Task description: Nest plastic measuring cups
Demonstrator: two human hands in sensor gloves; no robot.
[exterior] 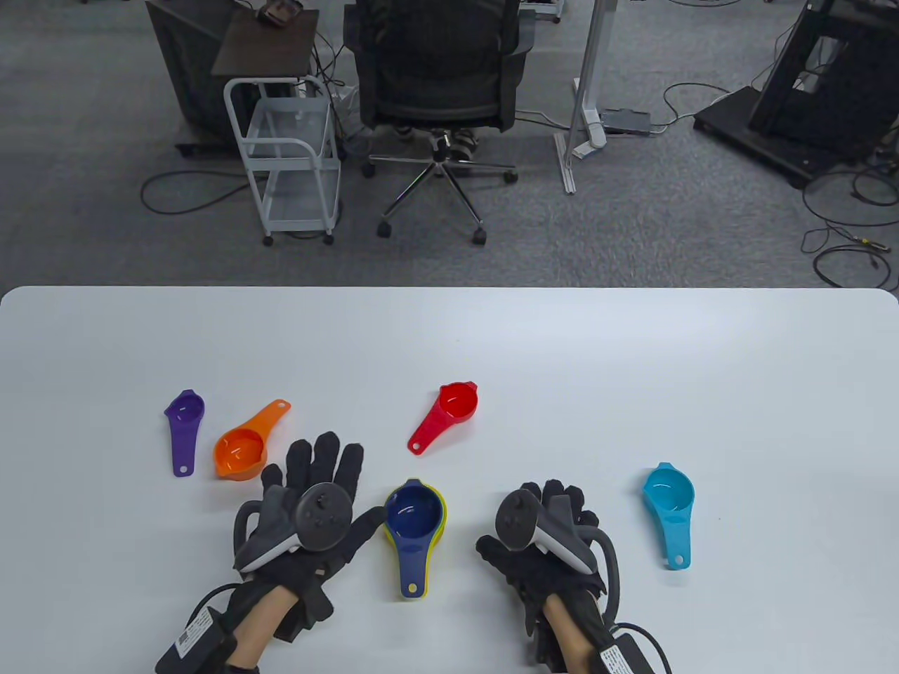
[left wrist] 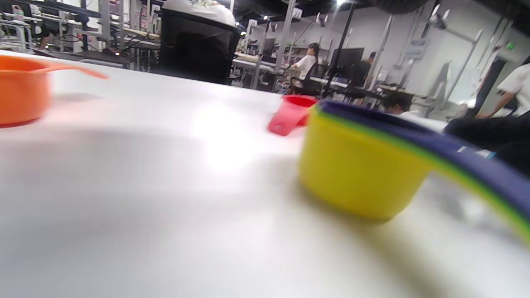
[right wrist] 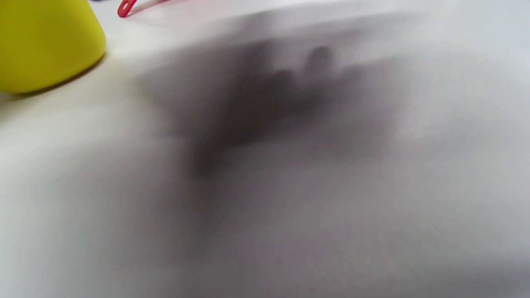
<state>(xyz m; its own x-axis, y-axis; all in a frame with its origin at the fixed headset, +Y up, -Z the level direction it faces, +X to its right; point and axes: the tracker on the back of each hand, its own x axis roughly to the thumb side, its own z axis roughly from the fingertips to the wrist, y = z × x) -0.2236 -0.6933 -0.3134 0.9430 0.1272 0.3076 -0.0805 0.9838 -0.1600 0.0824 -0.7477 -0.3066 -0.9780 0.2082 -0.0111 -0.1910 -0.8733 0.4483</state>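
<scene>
A white bench [exterior: 491, 337] seen from above, with two gloved hands near its front edge. The left hand [exterior: 309, 512] lies flat, fingers [exterior: 326, 453] spread wide and holding nothing; its thumb reaches toward, and may just touch, the rim of a started stack. That stack is a dark blue cup [exterior: 414, 512] sitting inside a green layer and a yellow cup [left wrist: 356, 174], handles pointing toward the person, between the two hands. The right hand [exterior: 544, 533] rests on the other side of the stack, a little apart from it, fingers curled under; nothing shows in its grasp, though the wrist view is only blurred shadow.

Four cups are still loose. The orange cup [exterior: 242, 449] is just beyond the left fingers, the purple cup [exterior: 184, 421] further out to their left. The red cup [exterior: 449, 411] lies beyond the stack. The light blue cup [exterior: 671, 502] sits well to the right of the right fingers.

The risk here is likely order: dropping a loose cup that is larger than the blue one into the stack would leave it perched and tippy. A thumb nudge could also skid the light stack across the smooth bench.
</scene>
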